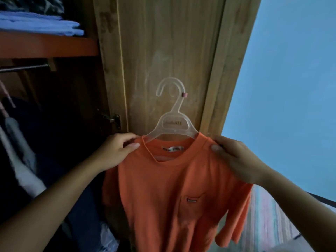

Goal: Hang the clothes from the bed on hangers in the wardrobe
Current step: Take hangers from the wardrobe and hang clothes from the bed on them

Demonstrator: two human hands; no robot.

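1. Nearest the lens: two bare forearms reaching up and forward, left hand [116,151] and right hand [236,159] level with each other, well apart.
2. Left hand: thumb on the front of the fabric, remaining fingers curled behind; pinching the left shoulder of an orange T-shirt [172,197] just beside the collar.
3. Right hand: thumb pressed flat on the front of the right shoulder seam, other fingers wrapped behind the cloth and hidden; pinching the shirt there.
4. Between the two sets of fingertips: collar with a white neck label [172,148], text too blurred to read.
5. Below the fingers: shirt body hanging freely, chest pocket [192,201] with a small tab under the right hand's side.
6. Just above the fingers: clear plastic hanger [172,124], arms tucked inside the collar, hook upright, small pink clip [185,95] on the neck of the hook. Hook not on any rail.
7. Behind the hanger: wooden wardrobe door [163,51], metal hinge [114,119] beside the left fingertips.
8. Left of and beyond the left fingers: dark wardrobe interior, hanging garments [23,160] blurred, metal rail [23,68] higher up, orange-brown shelf [47,46] above it carrying folded blue cloth [40,24].
9. Right of and beyond the right fingers: blue wall [291,79]; striped fabric [269,220] lower down.
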